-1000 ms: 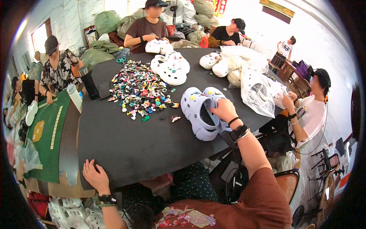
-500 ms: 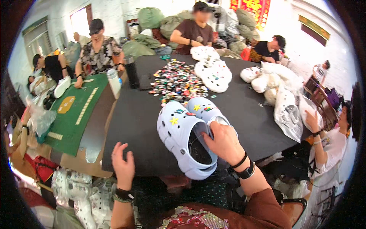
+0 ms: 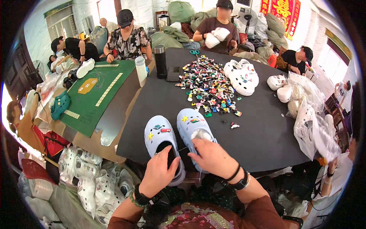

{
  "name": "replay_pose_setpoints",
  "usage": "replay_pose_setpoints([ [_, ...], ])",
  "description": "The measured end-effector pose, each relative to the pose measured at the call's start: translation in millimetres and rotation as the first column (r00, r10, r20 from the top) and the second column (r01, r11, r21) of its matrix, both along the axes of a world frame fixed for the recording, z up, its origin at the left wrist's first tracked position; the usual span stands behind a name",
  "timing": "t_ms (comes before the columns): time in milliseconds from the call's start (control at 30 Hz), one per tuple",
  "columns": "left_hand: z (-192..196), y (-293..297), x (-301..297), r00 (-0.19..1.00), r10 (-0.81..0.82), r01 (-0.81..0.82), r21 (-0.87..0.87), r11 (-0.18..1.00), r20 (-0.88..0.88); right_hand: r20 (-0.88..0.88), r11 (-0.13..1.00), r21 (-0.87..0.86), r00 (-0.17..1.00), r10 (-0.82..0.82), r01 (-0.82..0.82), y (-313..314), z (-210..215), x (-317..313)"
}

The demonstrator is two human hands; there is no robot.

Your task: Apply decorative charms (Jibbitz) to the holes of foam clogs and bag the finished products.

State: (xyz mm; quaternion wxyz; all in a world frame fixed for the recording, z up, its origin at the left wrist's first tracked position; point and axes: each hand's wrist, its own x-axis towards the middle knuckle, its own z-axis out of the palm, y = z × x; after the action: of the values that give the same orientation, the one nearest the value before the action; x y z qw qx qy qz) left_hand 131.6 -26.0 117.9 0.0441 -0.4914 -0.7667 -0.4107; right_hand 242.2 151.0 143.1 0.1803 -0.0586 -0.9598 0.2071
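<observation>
Two light blue clogs stand side by side on the dark table in front of me, toes pointing away. The left clog (image 3: 155,131) carries a yellow starfish, a planet-like and a red charm. On the right clog (image 3: 187,121) are a yellow starfish and a multicoloured charm, and white stuffing (image 3: 201,134) shows in its opening. My left hand (image 3: 160,168) is over the left clog's opening, thumb and fingers apart. My right hand (image 3: 213,155) grips the right clog near its opening, fingers by the stuffing; fingertips are partly hidden. A thin strand runs between the clogs.
Beyond the clogs lies a heap of small colourful charms (image 3: 207,86), beside white clogs (image 3: 242,78). Bagged white shoes (image 3: 305,122) line the table's right. A black flask (image 3: 160,63) and white bottle (image 3: 141,72) stand far left. Several people work around the tables.
The clogs, previously tilted and close together, now stand apart on the table. My left hand has moved right onto the left clog. A person across now holds white bundles.
</observation>
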Motion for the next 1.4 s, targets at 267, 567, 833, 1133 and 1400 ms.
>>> replay_pose_setpoints([
  [267,-9,11,-8,0.999,0.029,-0.031,-0.111,0.993,-0.018,-0.151,0.932,-0.148,0.924,-0.351,0.33,50,5,54],
  [567,-11,13,-12,0.999,-0.026,0.029,-0.098,0.995,0.026,0.067,0.925,-0.321,0.979,-0.191,0.202,42,-51,52],
  [833,27,15,-68,0.96,-0.278,0.261,-0.24,0.935,-0.042,0.07,0.76,-0.643,0.98,0.184,-0.096,-15,-60,33],
  [1133,19,21,-107,0.933,-0.05,0.123,-0.186,0.975,0.357,0.067,0.726,-0.597,0.881,0.468,-0.34,-86,-112,-24],
  [1400,4,66,-128,0.731,0.3,-0.203,-0.225,0.953,0.613,0.125,0.674,-0.663,0.839,0.529,-0.326,-83,-99,-25],
])
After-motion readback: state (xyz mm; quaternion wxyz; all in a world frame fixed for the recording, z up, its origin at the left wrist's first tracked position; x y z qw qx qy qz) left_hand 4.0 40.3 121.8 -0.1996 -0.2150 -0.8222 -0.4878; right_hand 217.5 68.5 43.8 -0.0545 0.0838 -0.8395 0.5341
